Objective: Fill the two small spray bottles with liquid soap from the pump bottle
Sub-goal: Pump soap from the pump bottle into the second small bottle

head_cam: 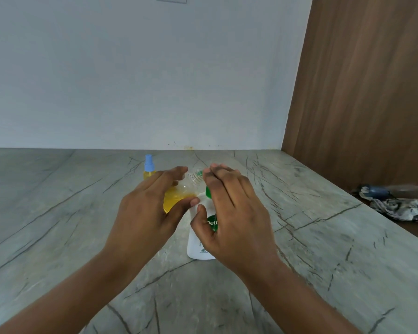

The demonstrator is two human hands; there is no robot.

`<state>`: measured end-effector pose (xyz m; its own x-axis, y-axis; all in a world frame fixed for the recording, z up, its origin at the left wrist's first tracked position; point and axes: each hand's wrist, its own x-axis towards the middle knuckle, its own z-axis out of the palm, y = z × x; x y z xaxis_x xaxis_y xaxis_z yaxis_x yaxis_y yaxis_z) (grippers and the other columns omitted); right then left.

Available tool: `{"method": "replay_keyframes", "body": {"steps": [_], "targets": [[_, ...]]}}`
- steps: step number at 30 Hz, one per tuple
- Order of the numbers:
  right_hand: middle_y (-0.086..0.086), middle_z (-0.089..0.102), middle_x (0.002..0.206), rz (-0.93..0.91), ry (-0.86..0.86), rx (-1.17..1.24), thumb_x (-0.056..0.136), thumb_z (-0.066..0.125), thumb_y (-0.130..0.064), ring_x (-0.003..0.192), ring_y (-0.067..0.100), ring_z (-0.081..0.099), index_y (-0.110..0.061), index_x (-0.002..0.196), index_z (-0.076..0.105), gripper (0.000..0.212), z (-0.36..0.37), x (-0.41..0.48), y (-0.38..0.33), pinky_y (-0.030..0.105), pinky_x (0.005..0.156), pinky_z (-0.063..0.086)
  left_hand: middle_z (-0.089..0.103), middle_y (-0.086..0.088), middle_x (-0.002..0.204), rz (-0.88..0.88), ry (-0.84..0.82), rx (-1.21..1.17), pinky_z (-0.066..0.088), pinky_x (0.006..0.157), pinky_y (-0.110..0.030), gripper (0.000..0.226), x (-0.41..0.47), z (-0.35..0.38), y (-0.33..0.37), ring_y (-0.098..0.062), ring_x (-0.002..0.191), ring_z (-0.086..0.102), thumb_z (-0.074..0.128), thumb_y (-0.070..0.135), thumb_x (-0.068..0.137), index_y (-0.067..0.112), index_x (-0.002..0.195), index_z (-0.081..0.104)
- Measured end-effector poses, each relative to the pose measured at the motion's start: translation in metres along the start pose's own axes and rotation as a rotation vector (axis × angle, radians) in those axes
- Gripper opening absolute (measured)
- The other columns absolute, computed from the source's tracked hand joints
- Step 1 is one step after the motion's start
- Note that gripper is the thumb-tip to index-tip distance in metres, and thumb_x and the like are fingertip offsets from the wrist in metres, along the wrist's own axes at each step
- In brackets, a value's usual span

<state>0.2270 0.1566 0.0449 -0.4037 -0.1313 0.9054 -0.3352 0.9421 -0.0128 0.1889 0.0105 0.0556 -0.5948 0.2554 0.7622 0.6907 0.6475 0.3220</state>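
My left hand (pixel 147 213) grips an uncapped clear small spray bottle (pixel 176 197), part full of yellow soap and tilted so its threaded neck points right. The neck sits just beside the green nozzle of the white pump bottle (pixel 198 242), which stands on the grey counter (pixel 58 225). Over the green pump head my right hand (pixel 234 213) lies flat with fingers spread, its thumb against the front of the pump bottle; the hand hides most of the pump. A second small spray bottle (pixel 149 168), with a blue spray cap and yellow soap inside, stands behind my left hand.
A white wall runs behind the counter. A brown wooden panel (pixel 362 92) closes off the right side. Crumpled cloth and paper (pixel 401 208) lie on a lower surface at the far right.
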Motion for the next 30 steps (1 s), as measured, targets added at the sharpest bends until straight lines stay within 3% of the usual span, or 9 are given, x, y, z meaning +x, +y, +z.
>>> {"method": "replay_keyframes", "body": {"steps": [8,13,24,30], "targets": [[0.011,0.064,0.106,-0.005,0.018,-0.024,0.082,0.056,-0.024,0.102,0.022,0.057,0.001,0.108,0.065,0.038,-0.006,0.011,0.001,0.023,0.087,0.042,0.066,0.007,0.099,-0.004,0.001,-0.025,0.036,0.069,-0.008,0.053,0.005,-0.002,0.004,0.006,0.082,0.049,0.045,0.055,0.079,0.021,0.117,0.059],[0.011,0.063,0.109,0.003,0.018,-0.031,0.083,0.054,-0.025,0.104,0.020,0.055,-0.001,0.110,0.064,0.038,-0.010,0.014,0.000,0.022,0.085,0.042,0.066,0.007,0.099,-0.010,0.019,-0.024,0.040,0.065,-0.017,0.053,0.007,-0.004,0.007,-0.007,0.080,0.059,0.047,0.055,0.079,0.021,0.118,0.059],[0.015,0.062,0.112,0.018,0.058,0.009,0.083,0.058,-0.018,0.110,0.026,0.054,0.004,0.115,0.062,0.039,-0.007,0.008,-0.002,0.029,0.093,0.045,0.066,0.005,0.097,-0.001,0.033,0.007,0.034,0.068,-0.006,0.047,0.007,-0.006,0.013,0.003,0.080,0.050,0.059,0.044,0.078,0.019,0.117,0.060],[0.013,0.062,0.112,0.028,0.027,0.028,0.082,0.056,-0.018,0.112,0.025,0.054,0.003,0.114,0.062,0.039,0.000,0.002,-0.003,0.030,0.092,0.048,0.064,0.010,0.097,-0.003,0.011,0.015,0.035,0.066,-0.007,0.052,0.002,-0.003,0.006,-0.001,0.080,0.052,0.047,0.054,0.079,0.020,0.117,0.060]]}}
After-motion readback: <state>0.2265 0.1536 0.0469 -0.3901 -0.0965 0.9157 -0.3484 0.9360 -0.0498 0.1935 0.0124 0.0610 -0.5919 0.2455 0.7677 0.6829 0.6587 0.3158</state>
